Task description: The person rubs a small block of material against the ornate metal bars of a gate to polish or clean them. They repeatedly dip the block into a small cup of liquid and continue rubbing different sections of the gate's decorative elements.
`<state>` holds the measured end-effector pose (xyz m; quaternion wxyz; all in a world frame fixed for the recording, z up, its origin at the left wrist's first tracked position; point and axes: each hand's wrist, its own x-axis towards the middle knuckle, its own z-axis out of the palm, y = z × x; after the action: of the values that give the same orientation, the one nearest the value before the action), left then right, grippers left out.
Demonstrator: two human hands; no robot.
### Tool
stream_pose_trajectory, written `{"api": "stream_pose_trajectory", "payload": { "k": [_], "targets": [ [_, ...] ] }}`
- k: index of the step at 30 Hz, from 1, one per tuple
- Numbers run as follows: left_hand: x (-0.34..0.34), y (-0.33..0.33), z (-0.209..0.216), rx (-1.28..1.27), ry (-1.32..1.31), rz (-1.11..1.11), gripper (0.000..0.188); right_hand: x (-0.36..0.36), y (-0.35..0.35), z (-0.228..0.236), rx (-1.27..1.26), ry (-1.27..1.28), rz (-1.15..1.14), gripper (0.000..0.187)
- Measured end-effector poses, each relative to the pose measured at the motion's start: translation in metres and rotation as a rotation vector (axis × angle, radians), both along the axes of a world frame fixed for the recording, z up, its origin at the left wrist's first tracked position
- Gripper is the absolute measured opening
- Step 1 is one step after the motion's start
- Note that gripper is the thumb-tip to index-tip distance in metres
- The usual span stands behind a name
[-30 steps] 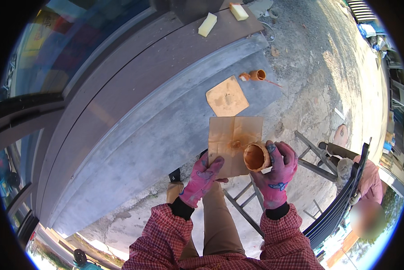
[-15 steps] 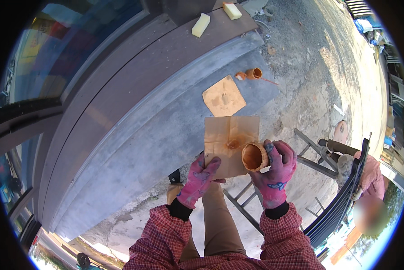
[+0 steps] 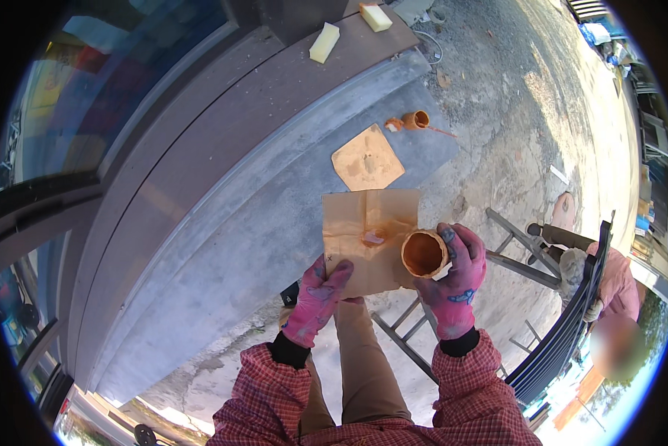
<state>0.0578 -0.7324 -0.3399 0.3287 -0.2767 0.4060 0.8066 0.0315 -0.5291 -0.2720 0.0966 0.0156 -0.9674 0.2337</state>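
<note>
My left hand (image 3: 313,303), in a pink patterned glove, grips the lower left edge of a brown cardboard sheet (image 3: 346,217), thumb on top. A wet orange-brown smear (image 3: 374,237) with a paler patch lies near the sheet's middle. In my right hand (image 3: 459,286), gloved alike, is a round cup (image 3: 424,254) with a rough tan rim and orange-brown inside. The cup overlaps the sheet's right edge, and its mouth faces up toward me. Whether it touches the sheet I cannot tell.
Beyond lie a second stained cardboard piece (image 3: 369,160) and another small cup (image 3: 417,120) with a thin stick. Two pale yellow blocks (image 3: 324,43) rest on the brown ledge (image 3: 222,97). At right stand a metal frame (image 3: 523,267) and a person (image 3: 618,279) by a black slatted seat.
The cardboard sheet and my left hand have shifted slightly left. The cup has turned, so its mouth faces me more squarely. The smear shows a paler patch.
</note>
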Motion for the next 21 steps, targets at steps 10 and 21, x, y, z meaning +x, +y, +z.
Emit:
{"api": "stream_pose_trajectory", "payload": {
  "k": [10, 21],
  "targets": [
    [-0.014, -0.025, 0.015, -0.05, -0.015, -0.01, 0.031, -0.003, 0.005, -0.005, -0.054, -0.068, -0.007, 0.074],
    [-0.011, -0.051, 0.013, 0.022, 0.067, 0.05, 0.032, -0.008, 0.004, -0.022, -0.124, -0.115, 0.001, 0.071]
  ]
}}
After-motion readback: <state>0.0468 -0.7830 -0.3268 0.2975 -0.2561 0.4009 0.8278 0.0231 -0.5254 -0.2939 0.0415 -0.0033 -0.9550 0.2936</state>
